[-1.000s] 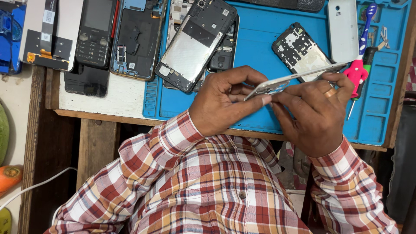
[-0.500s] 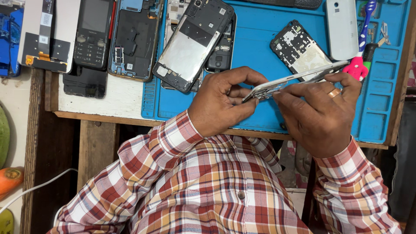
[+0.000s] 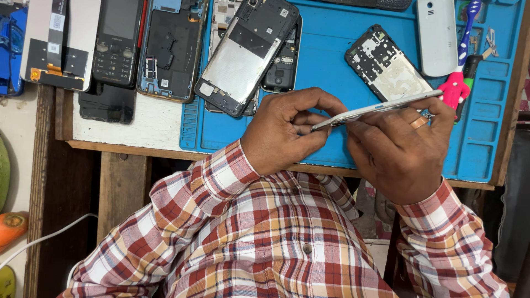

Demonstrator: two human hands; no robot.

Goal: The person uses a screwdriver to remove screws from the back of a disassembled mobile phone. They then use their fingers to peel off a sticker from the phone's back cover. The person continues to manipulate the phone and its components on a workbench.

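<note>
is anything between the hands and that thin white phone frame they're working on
Nothing visible. Both hands already touch the thin white phone frame: the left hand pinches its near end with the fingertips, and the right hand supports it from below along its length, above the blue mat.

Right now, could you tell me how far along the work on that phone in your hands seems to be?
Done: several phones lie opened on the blue mat, including an opened smartphone and a bare phone frame. In hand: the left hand and right hand hold a thin silver phone edge-on, left fingertips at its end seam. Left: it looks unopened, and nothing on the mat is reassembled.
</note>
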